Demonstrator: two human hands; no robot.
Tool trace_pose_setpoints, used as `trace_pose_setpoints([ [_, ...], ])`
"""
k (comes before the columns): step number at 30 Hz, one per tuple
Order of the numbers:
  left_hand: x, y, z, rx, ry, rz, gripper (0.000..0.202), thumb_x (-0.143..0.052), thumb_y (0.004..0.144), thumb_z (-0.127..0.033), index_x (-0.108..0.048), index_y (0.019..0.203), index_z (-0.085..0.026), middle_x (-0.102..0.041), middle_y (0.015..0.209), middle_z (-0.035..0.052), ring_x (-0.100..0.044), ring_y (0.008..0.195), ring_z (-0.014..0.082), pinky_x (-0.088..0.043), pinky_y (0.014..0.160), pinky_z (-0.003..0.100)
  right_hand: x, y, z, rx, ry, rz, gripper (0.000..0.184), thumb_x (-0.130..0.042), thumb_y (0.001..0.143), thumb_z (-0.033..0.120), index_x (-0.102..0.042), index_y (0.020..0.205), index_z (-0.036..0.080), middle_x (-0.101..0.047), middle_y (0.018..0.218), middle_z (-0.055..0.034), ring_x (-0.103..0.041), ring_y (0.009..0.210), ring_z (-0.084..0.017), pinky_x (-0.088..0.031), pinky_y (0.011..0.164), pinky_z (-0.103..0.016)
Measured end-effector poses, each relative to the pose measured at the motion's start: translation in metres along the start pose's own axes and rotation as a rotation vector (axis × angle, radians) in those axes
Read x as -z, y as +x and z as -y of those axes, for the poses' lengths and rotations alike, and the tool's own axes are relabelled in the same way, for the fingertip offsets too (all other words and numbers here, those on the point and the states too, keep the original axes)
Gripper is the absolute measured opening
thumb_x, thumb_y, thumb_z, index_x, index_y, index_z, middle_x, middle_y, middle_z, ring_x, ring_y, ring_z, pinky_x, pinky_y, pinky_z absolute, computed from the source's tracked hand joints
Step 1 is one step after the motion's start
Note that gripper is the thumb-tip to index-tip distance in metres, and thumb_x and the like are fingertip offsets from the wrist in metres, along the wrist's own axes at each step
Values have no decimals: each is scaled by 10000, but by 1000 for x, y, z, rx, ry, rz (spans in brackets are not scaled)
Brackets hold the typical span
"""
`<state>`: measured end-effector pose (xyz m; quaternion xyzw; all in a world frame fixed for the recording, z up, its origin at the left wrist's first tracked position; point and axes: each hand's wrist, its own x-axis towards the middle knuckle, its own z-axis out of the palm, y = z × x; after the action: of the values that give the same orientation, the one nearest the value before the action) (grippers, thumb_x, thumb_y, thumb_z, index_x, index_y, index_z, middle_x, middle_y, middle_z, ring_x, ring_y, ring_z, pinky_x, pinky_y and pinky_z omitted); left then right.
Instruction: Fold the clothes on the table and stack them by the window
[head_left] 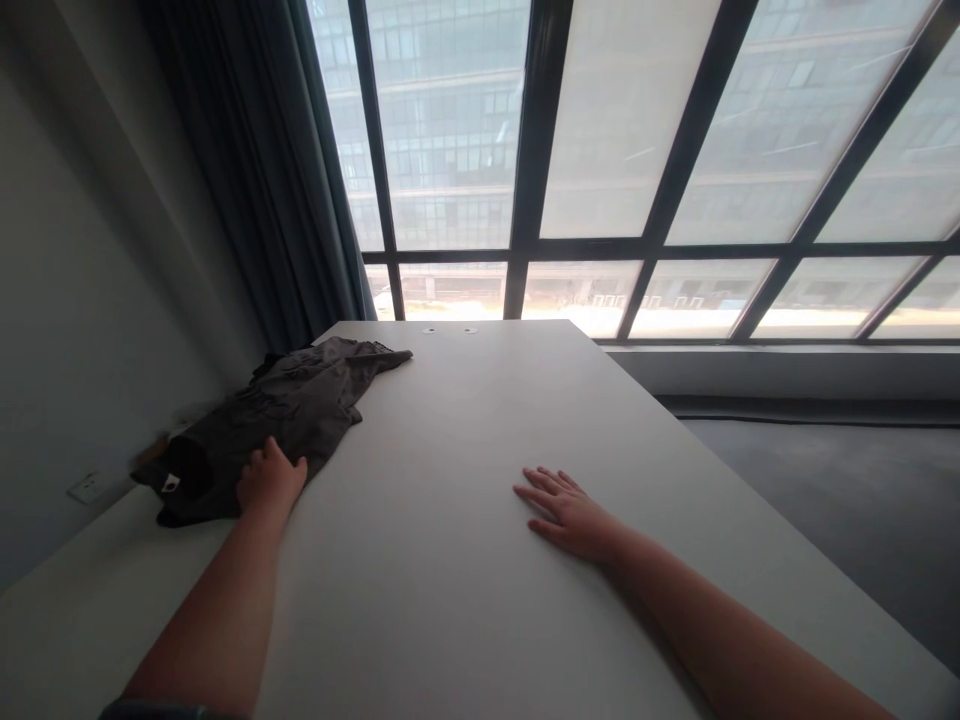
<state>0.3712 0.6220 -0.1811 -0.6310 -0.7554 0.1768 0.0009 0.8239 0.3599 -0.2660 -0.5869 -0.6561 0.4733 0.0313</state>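
A dark grey shirt (300, 390) lies crumpled along the left side of the white table (435, 580). Its neck opening, with a small white label (171, 483), faces the near left. My left hand (271, 478) rests on the shirt's near part, back of the hand up, thumb spread away from slightly bent fingers; no cloth shows pinched between them. Farther right, my right hand (566, 512) lies palm down on the bare tabletop with its fingers spread, apart from the shirt.
A wall with a socket (88, 487) borders the table on the left. A dark curtain (255, 170) hangs behind the shirt. Large framed windows (525, 150) stand beyond the far edge, where two small round fittings (470, 331) sit. Grey floor (840, 500) drops away on the right.
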Motion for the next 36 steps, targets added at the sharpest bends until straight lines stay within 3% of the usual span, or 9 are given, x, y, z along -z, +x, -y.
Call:
trace_pose_setpoints([
  [4,1,-24,-39,-219,75,63,402,-406,1032,-335,-697,1225,-134,-683,1256,218,-619,1224,413,-505,991,523,1,2,2,1,5,-17,677,-539,1021,600,-466,1639,335,-278,1760,-90,-229,1633,-352,-145,1316,-606],
  [8,-5,-92,-120,-537,-112,242,389,-402,1052,-238,-651,1304,-78,-640,1328,262,-646,1224,361,-489,1059,483,4,5,9,-4,15,-50,643,-583,1005,532,-543,1594,276,-373,1717,-136,-299,1605,-359,-173,1316,-604],
  [12,-14,-162,-162,-806,-271,431,299,-542,1038,-301,-688,1282,-208,-706,1327,112,-672,1238,250,-487,1106,338,3,6,20,42,92,-206,799,-657,930,356,-392,1673,228,-322,1731,-157,-348,1582,-329,-304,1297,-532],
  [16,-2,-185,-154,-1187,-608,646,586,-646,987,-387,-535,1534,-209,-549,1605,113,-532,1464,267,-420,1225,365,2,0,38,254,134,-275,805,-565,928,231,-326,1697,268,-257,1763,-108,-301,1608,-294,-349,1285,-486],
  [19,13,-169,-136,-1279,-598,584,495,-619,1003,-394,-598,1479,-259,-665,1480,67,-635,1338,251,-467,1174,371,0,-3,54,367,107,-235,743,-527,940,217,-394,1670,253,-307,1747,-109,-260,1622,-308,-300,1303,-522],
  [24,11,-106,-102,-773,-159,202,431,-576,1020,-406,-669,1404,-232,-584,1557,142,-504,1467,342,-358,1242,516,-8,5,74,340,36,-116,611,-677,912,335,-602,1517,294,-512,1606,-122,-491,1456,-345,-308,1269,-598],
  [27,-4,-75,-79,-471,111,255,582,-542,1022,-504,-593,1517,-201,-428,1675,209,-348,1561,454,-279,1237,667,-10,13,75,317,42,-205,327,-643,969,345,-738,1268,253,-660,1351,-129,-609,1239,-285,-465,1142,-485],
  [31,-11,-72,-72,-481,146,362,654,-439,1047,-561,-542,1571,-183,-459,1640,250,-472,1477,461,-413,1153,624,1,21,38,242,43,-295,233,-523,984,208,-750,1036,212,-713,1078,-111,-635,1039,-248,-519,983,-380],
  [36,16,-118,-100,-916,-167,562,547,-500,1042,-500,-608,1517,-253,-633,1519,138,-585,1405,332,-447,1185,472,32,-1,-74,-196,-61,-481,294,-512,894,204,-775,1019,171,-740,1097,-145,-629,1109,-288,-470,1056,-397],
])
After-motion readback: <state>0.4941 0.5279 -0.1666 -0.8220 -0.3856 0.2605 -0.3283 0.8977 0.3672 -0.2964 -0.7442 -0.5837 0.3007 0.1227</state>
